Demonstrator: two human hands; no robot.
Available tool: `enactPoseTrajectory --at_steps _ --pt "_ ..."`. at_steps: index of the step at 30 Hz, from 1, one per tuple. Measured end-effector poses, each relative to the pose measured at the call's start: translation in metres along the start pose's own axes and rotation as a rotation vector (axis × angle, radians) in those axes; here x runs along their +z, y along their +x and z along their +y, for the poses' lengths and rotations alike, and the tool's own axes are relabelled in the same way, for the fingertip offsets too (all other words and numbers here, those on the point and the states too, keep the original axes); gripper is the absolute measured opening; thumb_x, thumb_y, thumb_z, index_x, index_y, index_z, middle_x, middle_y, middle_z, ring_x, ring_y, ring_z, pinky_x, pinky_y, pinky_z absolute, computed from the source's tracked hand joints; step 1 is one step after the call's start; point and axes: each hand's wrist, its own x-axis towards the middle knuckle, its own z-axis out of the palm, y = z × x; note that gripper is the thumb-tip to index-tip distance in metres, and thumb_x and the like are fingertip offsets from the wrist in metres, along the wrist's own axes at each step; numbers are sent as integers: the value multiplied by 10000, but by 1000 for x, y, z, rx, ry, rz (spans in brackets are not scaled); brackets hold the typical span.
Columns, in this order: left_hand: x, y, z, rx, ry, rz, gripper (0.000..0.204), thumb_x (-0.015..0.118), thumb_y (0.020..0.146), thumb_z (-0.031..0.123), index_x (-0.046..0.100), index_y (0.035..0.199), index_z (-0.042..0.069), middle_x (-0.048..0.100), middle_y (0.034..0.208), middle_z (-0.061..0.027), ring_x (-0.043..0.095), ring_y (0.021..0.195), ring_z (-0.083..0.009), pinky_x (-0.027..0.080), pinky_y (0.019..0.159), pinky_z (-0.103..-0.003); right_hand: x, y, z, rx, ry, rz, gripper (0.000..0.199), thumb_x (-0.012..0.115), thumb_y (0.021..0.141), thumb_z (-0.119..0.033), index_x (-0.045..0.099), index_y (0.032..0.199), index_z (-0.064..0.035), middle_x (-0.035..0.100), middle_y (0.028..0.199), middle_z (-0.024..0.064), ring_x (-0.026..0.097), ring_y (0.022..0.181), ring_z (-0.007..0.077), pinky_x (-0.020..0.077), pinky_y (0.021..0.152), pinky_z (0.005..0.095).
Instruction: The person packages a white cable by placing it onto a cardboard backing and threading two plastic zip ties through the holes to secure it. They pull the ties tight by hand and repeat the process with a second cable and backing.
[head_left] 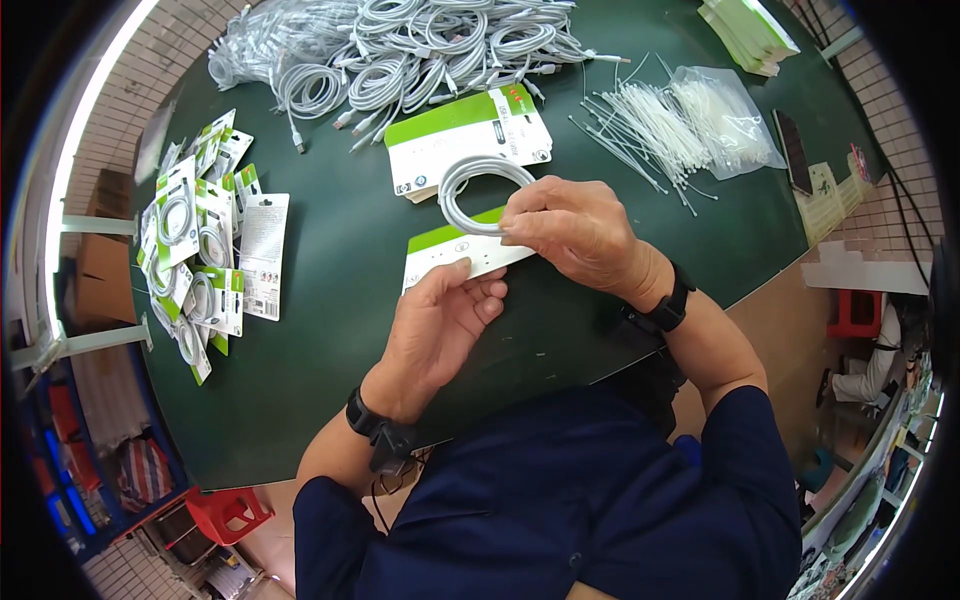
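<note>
My left hand [432, 325] holds a white and green packaging card [428, 265], its thumb lying on the card's face near the lower edge and its fingers curled at the side. Pinched in my right hand [585, 235] is a coiled white cable [449, 200], a neat ring held just over the card's upper part. Whether the coil touches the card I cannot tell. Just beyond the coil lies a stack of similar cards [430, 150]. Both wrists carry black straps.
Coiled cables [430, 50] heap along the table's [270, 400] far side. Carded cables [200, 250] pile up at the left. To the right are loose white cable ties [640, 130], a clear bag of ties [740, 125] and a phone [792, 150]. More cards [745, 35] lie far right.
</note>
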Motion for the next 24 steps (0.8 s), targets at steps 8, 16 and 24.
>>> enactPoseTrajectory --at_steps 8,16,24 --pt "3 4 4 239 127 -66 296 527 950 34 564 1231 -52 681 1044 -147 668 827 -222 538 680 -326 -15 23 -11 91 -42 -140 279 802 756 4 673 991 -77 704 885 97 695 753 256 561 631 332" --pt "17 20 21 462 395 -103 291 545 931 34 584 1207 -50 693 1064 -141 687 819 -204 537 680 -319 -10 32 -8 60 -217 -141 317 827 714 -12 702 990 -105 705 912 37 640 813 243 520 707 337" --pt "-12 40 16 455 447 -137 302 577 939 78 580 1218 -37 697 1048 -122 690 822 -189 534 694 -311 4 15 21 127 -67 -166 364 841 687 -15 741 1018 -127 686 940 25 634 852 230 523 726 326"
